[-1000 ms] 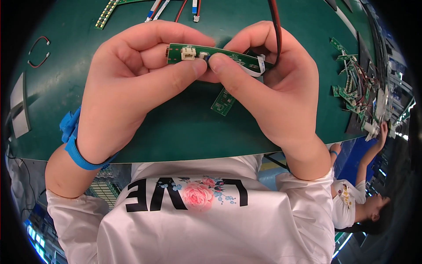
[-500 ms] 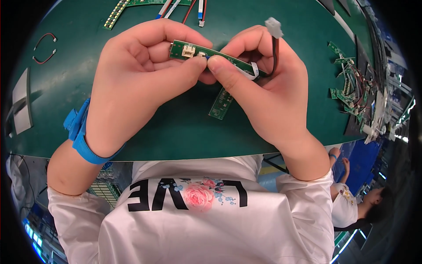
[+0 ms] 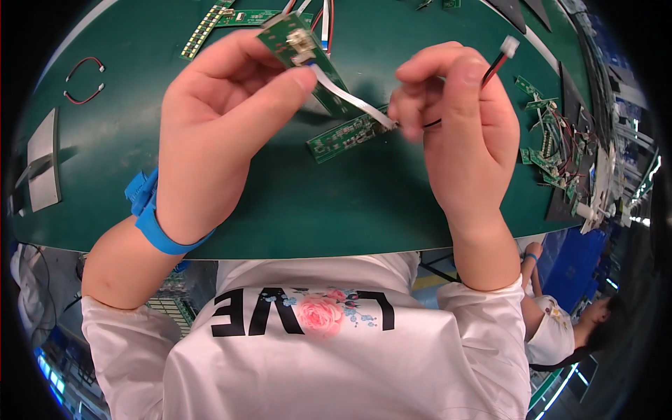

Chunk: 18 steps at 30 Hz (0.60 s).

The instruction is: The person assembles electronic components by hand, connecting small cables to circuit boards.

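Green circuit board (image 3: 316,57), tilted, is held up over the dark green table (image 3: 315,210) in the person's left hand (image 3: 210,126), thumb and fingers closed on its edges. A white ribbon cable (image 3: 350,100) slopes from a blue-tabbed end beside the left thumb down to a smaller board (image 3: 343,140), below and to the right. The right hand (image 3: 465,126) is half curled, its fingertips blurred by that board's far end; whether they grip it cannot be told. A red-and-black lead (image 3: 495,68) with a white plug (image 3: 509,46) sticks up past the right thumb.

The ribbon looks like the weak point: if the hands spread further apart, it could pull out of its connector or crease. The smaller board could swing or twist the cable if poorly supported. The lead might snag on the fingers and tug at its joint.
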Tool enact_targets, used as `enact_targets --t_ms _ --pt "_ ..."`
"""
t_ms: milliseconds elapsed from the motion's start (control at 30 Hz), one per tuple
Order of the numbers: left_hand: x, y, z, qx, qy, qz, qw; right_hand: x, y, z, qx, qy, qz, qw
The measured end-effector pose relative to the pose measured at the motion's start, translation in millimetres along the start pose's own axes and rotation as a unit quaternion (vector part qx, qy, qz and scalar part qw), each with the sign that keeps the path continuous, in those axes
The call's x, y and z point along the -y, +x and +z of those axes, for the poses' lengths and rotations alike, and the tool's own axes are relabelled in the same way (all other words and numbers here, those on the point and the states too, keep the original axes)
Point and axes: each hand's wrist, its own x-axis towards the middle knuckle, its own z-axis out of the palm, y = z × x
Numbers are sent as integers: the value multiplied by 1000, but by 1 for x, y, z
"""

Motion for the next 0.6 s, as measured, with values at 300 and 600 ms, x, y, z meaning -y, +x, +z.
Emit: enact_targets --t_ms 300,600 --pt "4 5 11 -46 58 83 994 9 -4 10 38 -94 -75 992" --pt "-8 -8 20 44 192 34 980 2 -4 17 18 -262 -187 947"
